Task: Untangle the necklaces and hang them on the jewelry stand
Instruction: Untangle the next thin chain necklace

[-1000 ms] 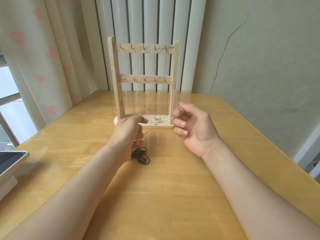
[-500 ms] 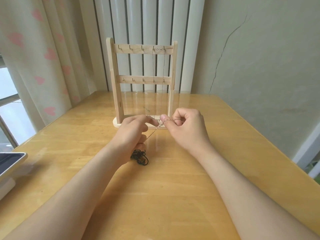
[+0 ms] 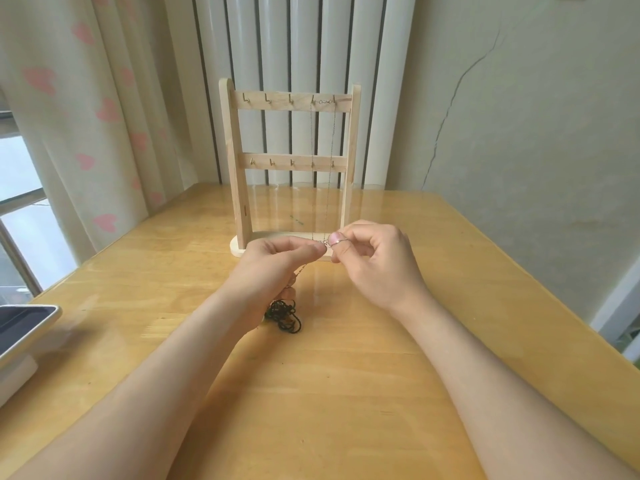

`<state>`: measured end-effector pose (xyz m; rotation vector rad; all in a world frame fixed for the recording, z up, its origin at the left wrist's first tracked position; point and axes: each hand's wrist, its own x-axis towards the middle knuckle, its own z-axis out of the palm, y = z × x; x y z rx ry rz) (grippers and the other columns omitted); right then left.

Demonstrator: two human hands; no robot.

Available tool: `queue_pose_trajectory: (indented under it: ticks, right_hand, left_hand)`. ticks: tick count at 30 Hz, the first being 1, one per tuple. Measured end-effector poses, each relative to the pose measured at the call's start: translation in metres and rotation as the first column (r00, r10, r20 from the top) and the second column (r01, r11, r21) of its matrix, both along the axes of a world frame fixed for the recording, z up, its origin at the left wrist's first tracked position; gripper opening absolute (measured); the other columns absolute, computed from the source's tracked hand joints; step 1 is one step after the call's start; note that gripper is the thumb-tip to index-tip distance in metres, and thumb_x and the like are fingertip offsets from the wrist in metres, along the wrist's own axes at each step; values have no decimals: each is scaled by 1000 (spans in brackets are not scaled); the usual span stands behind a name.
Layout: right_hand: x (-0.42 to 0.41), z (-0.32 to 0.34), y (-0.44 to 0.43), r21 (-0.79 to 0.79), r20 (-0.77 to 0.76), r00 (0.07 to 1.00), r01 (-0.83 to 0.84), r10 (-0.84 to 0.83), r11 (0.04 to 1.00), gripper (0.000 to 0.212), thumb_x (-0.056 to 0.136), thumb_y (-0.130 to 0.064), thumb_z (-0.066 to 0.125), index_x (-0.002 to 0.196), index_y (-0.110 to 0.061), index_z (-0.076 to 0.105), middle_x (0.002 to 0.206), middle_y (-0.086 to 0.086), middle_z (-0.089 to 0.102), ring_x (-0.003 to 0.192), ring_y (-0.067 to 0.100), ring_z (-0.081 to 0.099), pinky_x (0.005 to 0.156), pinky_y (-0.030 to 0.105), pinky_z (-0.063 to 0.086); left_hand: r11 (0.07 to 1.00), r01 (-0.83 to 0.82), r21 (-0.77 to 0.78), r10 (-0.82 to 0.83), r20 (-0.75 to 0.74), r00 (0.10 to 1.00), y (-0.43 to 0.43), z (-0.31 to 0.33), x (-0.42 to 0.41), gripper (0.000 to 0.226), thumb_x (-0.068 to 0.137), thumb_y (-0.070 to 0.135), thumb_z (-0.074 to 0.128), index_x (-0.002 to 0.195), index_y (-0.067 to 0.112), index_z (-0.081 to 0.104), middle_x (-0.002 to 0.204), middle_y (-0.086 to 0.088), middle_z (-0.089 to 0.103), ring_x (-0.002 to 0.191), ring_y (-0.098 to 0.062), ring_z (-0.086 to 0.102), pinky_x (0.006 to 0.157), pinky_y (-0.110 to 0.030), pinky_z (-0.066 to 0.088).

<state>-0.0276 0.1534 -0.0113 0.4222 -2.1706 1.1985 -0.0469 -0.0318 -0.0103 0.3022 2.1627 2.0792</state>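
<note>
Hands now together: left hand [image 3: 277, 261] and right hand [image 3: 374, 261], pinching silver chain [image 3: 325, 242].

We are in a room at home. We see soft curtains [image 3: 86, 109] with pink hearts by a window [image 3: 20, 216], a tall white radiator [image 3: 304, 46] behind a yellow wooden table [image 3: 346, 393], and a long crack [image 3: 450, 109] in the painted wall.

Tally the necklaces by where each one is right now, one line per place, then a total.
Hung on the jewelry stand: 1, a thin chain
Pinched between left hand and right hand: 1, a silver chain
Lying on the table: 1, a dark tangled cord
Total: 3
</note>
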Motion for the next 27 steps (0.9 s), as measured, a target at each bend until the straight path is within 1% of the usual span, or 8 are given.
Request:
queue_pose_trajectory:
  ticks: [3,7,10,13,18,20,23,27]
  right_hand:
    - [0,-1,2,61,-11,1000,25,-24,998,31,87,-22,69,58,-13,70,91,-13,77,76,10,70,75,29,54]
    - [0,-2,4,113,12,1000,18,-19,993,18,79,-25,71,62,-21,73,96,-17,77,93,5,69,83,31,54]
    - [2,1,3,147,54,998,4,-12,989,18,84,-26,69,70,-24,79,89,-18,78,95,1,68,88,22,50]
    - [4,3,2,162,121,993,-8,-12,987,20,93,-19,68,78,-23,81,81,-17,78,88,-1,69,83,11,46]
    - [2,-1,1,62,150,987,47,-56,997,9,91,-20,75,87,-27,73,76,-13,77,77,3,70,70,13,46]
    - [1,-1,0,31,123,991,53,-57,998,14,87,-17,79,87,-28,70,79,-12,76,79,5,71,71,16,49]
    - [2,1,-2,-22,113,993,19,-17,1000,21,84,-13,80,90,-25,65,82,-8,76,79,10,73,70,31,57]
    - [3,2,-3,-8,144,990,-6,7,1000,29,86,-11,82,91,-24,56,84,-6,76,64,-1,62,66,21,47]
  left_hand:
    - [998,-51,47,50,15,999,-1,-1,-4,15,90,33,84,96,19,83,64,8,42,53,-13,36,53,-26,39]
    - [996,-53,68,52,20,998,0,0,-4,8,94,28,79,96,20,80,55,13,35,52,-14,30,54,-28,34]
    - [997,-59,51,59,3,998,1,1,-3,12,95,30,78,98,19,81,56,12,34,52,-13,31,55,-28,35]
    - [998,-62,15,63,-24,998,1,1,-3,13,94,32,79,98,20,82,58,10,36,51,-13,32,57,-29,37]
    - [999,-40,-29,39,-47,998,2,-2,-2,14,96,31,76,95,18,78,59,10,36,51,-12,34,63,-32,42]
    - [999,-28,-39,25,-72,997,3,-4,-2,14,99,31,74,95,17,76,59,12,40,51,-11,36,66,-34,47]
    - [999,-16,-45,10,-126,992,4,-6,-2,16,102,28,71,97,13,75,66,8,52,51,-10,45,68,-34,58]
    - [990,-32,-137,-5,-262,965,5,-7,-2,15,102,26,72,97,14,76,90,3,69,60,-14,62,76,-41,65]
